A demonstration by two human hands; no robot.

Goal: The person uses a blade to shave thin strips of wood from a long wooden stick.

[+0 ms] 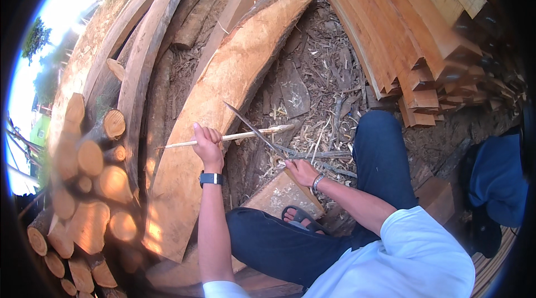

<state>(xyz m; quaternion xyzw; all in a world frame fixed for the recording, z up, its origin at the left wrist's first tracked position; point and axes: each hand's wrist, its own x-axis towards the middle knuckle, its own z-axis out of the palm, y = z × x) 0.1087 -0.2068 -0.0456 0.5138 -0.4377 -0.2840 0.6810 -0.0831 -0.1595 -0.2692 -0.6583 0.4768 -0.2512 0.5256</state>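
My left hand (208, 144) is closed round a slim peeled wooden stick (243, 135), whose pale, whittled end points right and whose darker thin tip sticks out to the left. In my right hand (302, 172) is a long-bladed knife (245, 118), gripped by its handle, which my fingers mostly hide. Its dark, narrow blade slants up to the left and crosses the stick right of my left hand; whether the edge touches the wood I cannot tell. Beneath my left hand lies a broad, pale wood slab (237, 63) with bark along its edge.
Cut logs (114, 180) are stacked at the left, below long curved timbers (146, 46). Sawn beams (385, 35) are piled at the upper right. Shavings and bark chips (329, 74) litter the ground. A short board (279, 197) lies near my sandaled foot (298, 217). Blue cloth (502, 178) shows far right.
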